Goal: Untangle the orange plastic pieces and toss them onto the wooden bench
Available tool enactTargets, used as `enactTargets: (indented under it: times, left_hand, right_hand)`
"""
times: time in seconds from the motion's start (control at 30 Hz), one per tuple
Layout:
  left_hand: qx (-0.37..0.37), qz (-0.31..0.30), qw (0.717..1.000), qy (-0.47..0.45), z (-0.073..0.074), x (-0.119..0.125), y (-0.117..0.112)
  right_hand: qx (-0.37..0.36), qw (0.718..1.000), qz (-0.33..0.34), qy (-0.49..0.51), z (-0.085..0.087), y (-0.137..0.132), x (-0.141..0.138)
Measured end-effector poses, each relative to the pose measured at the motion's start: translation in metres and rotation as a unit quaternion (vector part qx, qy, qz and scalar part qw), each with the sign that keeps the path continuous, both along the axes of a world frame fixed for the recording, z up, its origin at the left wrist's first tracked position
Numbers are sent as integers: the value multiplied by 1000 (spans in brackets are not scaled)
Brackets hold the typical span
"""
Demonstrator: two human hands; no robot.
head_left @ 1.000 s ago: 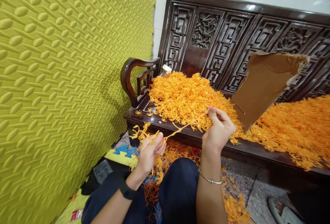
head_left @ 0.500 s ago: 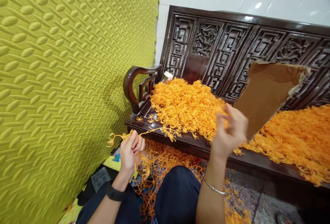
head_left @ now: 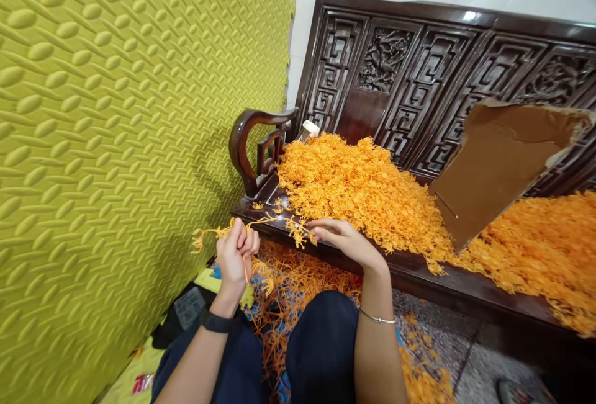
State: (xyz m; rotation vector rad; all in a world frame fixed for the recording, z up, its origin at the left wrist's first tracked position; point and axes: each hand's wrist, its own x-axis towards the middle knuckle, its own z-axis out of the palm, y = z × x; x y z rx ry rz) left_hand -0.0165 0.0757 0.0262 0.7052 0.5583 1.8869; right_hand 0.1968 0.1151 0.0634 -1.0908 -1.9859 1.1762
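My left hand [head_left: 236,256] is closed around a bundle of orange strands [head_left: 261,225] that trail out left and right of the fist, in front of the dark carved wooden bench [head_left: 419,267]. My right hand [head_left: 343,239] reaches in from the right, fingers pinching the right end of the same bundle near the bench's front edge. A large pile of orange strands [head_left: 363,187] covers the bench seat just beyond both hands. A black band sits on my left wrist, a thin silver bracelet on my right.
A yellow textured foam mat [head_left: 116,143] stands upright on the left. A torn cardboard sheet [head_left: 498,162] leans against the bench back, with more orange strands [head_left: 535,242] to its right. Orange strands also litter the floor [head_left: 298,286] around my knees. A small white-capped bottle [head_left: 308,130] stands by the armrest.
My right hand left the strand, swung up toward the pile, then came back down to the bundle's right end. My left hand stayed closed on the bundle and shifted slightly left.
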Motion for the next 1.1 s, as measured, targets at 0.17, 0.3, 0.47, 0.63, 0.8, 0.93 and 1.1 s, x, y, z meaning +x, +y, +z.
enactTargets:
  times: [0.17,0.3,0.47,0.63,0.8,0.93,1.1]
  left_hand:
    - [8,-1,1000,30,-1,-1,0]
    - [2,-24,998,57,5,-2,-8]
    - [-10,-62,997,48,18,5,-16]
    - [-45,-135,990,3,17,22,-13]
    - [-76,-188,979,-22,12,41,-4]
    - [-82,-211,974,-24,7,53,5]
    - [-97,-233,967,-38,6,57,13]
  right_hand:
    - [-5,1000,-21,3,-6,1,15]
    - [-23,998,-17,-53,-27,-7,28]
    - [-166,956,76,-229,-44,-37,69]
    - [-300,945,78,-105,-63,-57,115]
    - [-265,951,-157,0,-146,-78,117]
    - [-252,943,-214,26,-200,-106,101]
    - [-240,949,-202,44,-214,-112,77]
